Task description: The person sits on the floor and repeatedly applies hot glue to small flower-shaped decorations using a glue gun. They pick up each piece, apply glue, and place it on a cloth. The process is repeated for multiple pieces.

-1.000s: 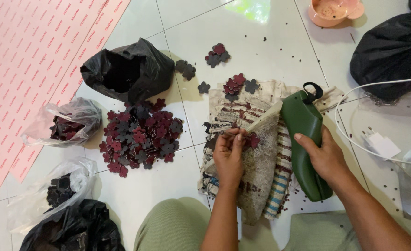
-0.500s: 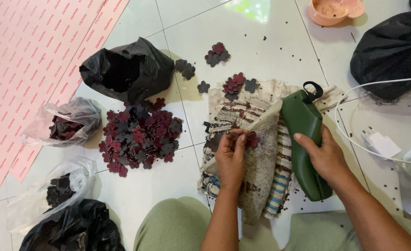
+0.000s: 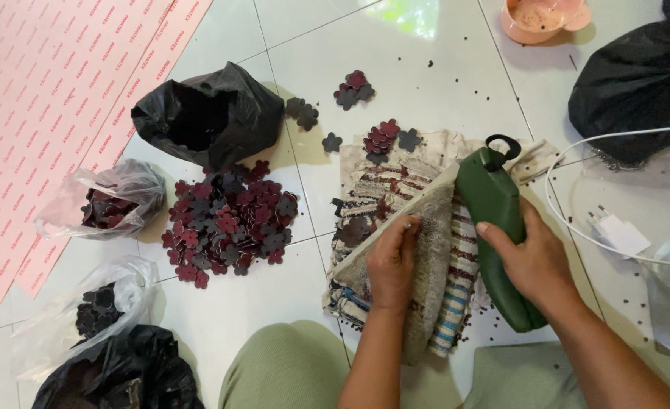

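Just one head cam here, looking almost straight down at the floor [image 3: 426,68] from close up. Knees at the near edge, pink sheet [image 3: 40,113] far left, black bag [image 3: 638,83] far right.

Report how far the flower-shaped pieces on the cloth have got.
Done, it seems: small stacks lie by the cloth's top edge. In hand: the left hand presses on the striped cloth near a few dark pieces, while the right hand has its grip on the green tool. Left: a big loose pile on the floor.
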`<state>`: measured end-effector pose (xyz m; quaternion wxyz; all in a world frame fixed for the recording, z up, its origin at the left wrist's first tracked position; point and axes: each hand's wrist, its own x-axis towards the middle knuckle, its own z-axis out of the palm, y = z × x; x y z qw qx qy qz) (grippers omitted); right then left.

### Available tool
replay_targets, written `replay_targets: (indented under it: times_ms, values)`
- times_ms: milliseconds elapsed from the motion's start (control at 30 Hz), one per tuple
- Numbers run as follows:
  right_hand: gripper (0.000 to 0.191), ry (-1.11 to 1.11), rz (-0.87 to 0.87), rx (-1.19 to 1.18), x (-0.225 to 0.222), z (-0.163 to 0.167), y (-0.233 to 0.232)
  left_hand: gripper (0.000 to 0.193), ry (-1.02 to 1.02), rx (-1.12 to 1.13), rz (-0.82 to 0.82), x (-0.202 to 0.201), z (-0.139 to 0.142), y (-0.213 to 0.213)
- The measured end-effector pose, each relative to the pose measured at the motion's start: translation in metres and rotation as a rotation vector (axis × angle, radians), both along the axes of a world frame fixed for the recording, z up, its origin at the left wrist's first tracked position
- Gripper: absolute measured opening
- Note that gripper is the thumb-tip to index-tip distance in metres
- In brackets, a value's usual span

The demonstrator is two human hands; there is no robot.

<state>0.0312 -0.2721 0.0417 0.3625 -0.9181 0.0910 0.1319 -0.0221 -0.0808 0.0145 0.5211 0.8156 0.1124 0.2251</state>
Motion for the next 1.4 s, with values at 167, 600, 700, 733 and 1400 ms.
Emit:
replay_targets:
  times_ms: [167, 600, 700, 733, 1400]
  values:
    - [0.067, -0.41, 0.064, 0.268, -0.028, 0.032, -0.012, 0.015, -0.021, 0.058, -0.008, -0.002, -0.007, 0.007]
    - [0.083, -0.32, 0.42, 0.033, -0.057, 0.069, 0.052, 0.031, 0.015, 0.054, -0.118, -0.01, -0.009, 0.03]
    - [0.086, -0.29, 0.357, -0.062, -0.059, 0.075, 0.063, 0.032, -0.054, 0.111, -0.145, -0.011, -0.01, 0.031]
    - [0.085, -0.347, 0.369, -0.017, -0.06, 0.074, 0.063, 0.031, -0.035, 0.114, -0.116, -0.011, -0.01, 0.031]
    - [0.082, -0.268, 0.357, -0.035, -0.058, 0.071, 0.053, 0.022, 0.165, 0.08, -0.104, -0.01, -0.007, 0.04]
